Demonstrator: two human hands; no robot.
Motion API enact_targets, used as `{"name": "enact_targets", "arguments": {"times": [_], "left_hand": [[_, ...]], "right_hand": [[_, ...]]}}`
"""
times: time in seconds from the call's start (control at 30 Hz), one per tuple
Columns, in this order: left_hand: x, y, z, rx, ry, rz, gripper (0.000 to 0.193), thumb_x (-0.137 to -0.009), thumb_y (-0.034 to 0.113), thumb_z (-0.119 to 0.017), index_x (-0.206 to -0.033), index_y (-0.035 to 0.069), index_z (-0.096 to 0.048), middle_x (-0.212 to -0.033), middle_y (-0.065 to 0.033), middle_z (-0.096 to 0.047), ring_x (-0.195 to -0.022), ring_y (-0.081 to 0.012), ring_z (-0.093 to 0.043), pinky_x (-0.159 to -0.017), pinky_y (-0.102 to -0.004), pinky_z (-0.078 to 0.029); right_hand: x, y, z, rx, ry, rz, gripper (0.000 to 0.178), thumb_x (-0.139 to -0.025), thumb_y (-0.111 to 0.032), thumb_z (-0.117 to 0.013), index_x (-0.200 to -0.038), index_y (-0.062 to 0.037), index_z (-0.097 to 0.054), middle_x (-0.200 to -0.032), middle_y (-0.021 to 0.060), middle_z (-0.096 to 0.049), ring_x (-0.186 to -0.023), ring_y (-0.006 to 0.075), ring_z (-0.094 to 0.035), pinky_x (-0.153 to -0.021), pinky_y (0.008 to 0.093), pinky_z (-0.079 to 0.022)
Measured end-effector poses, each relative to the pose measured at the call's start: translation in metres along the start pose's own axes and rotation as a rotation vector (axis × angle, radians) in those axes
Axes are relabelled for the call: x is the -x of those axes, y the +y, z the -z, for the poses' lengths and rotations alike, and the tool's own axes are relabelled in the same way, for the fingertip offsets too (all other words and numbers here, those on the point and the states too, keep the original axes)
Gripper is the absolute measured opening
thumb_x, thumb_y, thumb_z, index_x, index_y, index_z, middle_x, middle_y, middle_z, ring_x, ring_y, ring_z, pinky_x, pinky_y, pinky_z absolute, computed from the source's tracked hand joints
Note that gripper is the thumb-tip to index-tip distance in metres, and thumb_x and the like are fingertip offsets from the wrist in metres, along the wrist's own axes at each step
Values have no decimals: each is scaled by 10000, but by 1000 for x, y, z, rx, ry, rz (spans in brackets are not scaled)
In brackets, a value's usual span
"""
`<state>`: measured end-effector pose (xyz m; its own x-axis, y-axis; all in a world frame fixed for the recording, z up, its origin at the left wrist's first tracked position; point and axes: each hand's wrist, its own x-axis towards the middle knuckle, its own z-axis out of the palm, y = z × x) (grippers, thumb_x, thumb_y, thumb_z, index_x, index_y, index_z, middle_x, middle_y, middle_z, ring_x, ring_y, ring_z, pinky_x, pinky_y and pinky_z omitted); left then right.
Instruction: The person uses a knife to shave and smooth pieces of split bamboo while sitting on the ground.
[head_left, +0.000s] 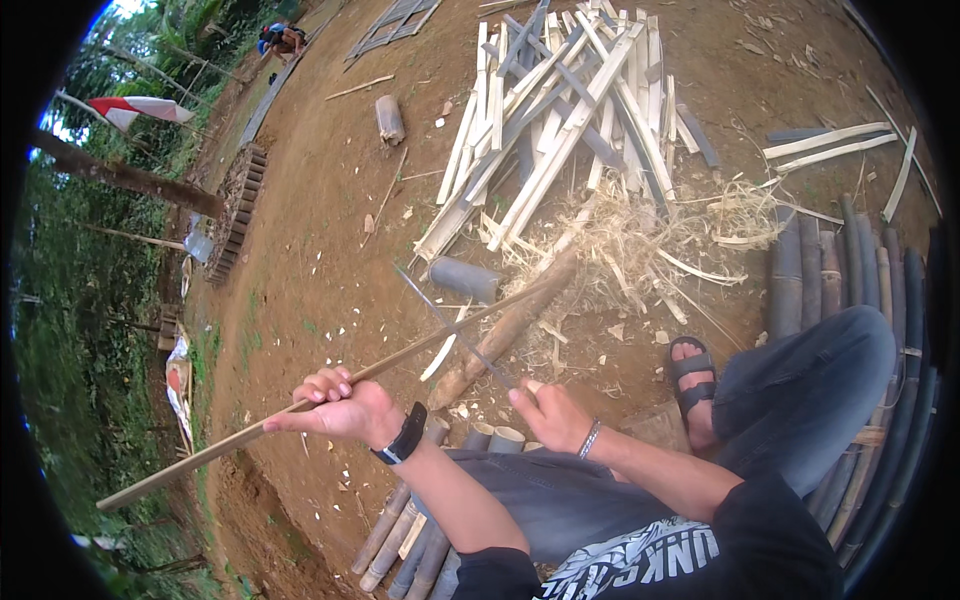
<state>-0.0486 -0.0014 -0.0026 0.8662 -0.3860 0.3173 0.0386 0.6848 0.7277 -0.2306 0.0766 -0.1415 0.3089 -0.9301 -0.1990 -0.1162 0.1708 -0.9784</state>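
Observation:
My left hand [345,405], palm turned up, has its fingers curled over a long bamboo strip [190,460], with the thumb stretched along underneath. The strip slants from the lower left up to the right, and its far end reaches a rough log [500,335] on the ground. In my right hand [555,415] is the handle of a long, thin-bladed knife [482,358], mostly hidden by the fingers. Its blade points up and to the left and crosses the strip between my hands; whether the edge touches it I cannot tell.
Split bamboo slats [570,110] lie heaped ahead, with curly shavings [670,240] at their near side. A short bamboo piece [465,279] rests beside the log. Bamboo poles [800,270] lie at the right. Far off, a person [283,40] crouches.

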Motion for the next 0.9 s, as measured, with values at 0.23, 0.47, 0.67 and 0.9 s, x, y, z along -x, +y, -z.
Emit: {"name": "enact_targets", "arguments": {"times": [0.23,0.47,0.67,0.9], "left_hand": [[-5,5,-8,-116,131,1,624,-831,724,-459,-595,148,-407,-529,20,-390,-483,-89,-397,-502,-231,-356],[-15,8,6,-57,-164,168,714,-836,781,-319,-531,136,-306,-509,14,-283,-485,-108,-253,-532,-257,-281],[-15,7,8,-66,-99,141,700,-847,770,-324,-532,146,-269,-510,24,-242,-482,-107,-230,-513,-254,-246],[-3,9,-3,-94,-132,119,711,-854,773,-282,-522,145,-241,-496,26,-214,-475,-108,-199,-496,-244,-233]], "right_hand": [[-13,6,-9,48,-50,41,426,-953,-384,-462,-821,14,-537,-556,229,-545,-600,421,-592,-559,481,-447],[-24,20,-10,31,-31,58,416,-944,-376,-473,-795,4,-555,-510,194,-519,-538,380,-577,-523,461,-434],[-17,3,-26,27,-14,24,452,-944,-392,-468,-808,28,-570,-538,242,-541,-564,399,-603,-527,471,-453],[-28,20,1,24,9,-161,498,-960,-412,-431,-746,30,-512,-541,224,-536,-589,393,-602,-584,480,-452]]}}
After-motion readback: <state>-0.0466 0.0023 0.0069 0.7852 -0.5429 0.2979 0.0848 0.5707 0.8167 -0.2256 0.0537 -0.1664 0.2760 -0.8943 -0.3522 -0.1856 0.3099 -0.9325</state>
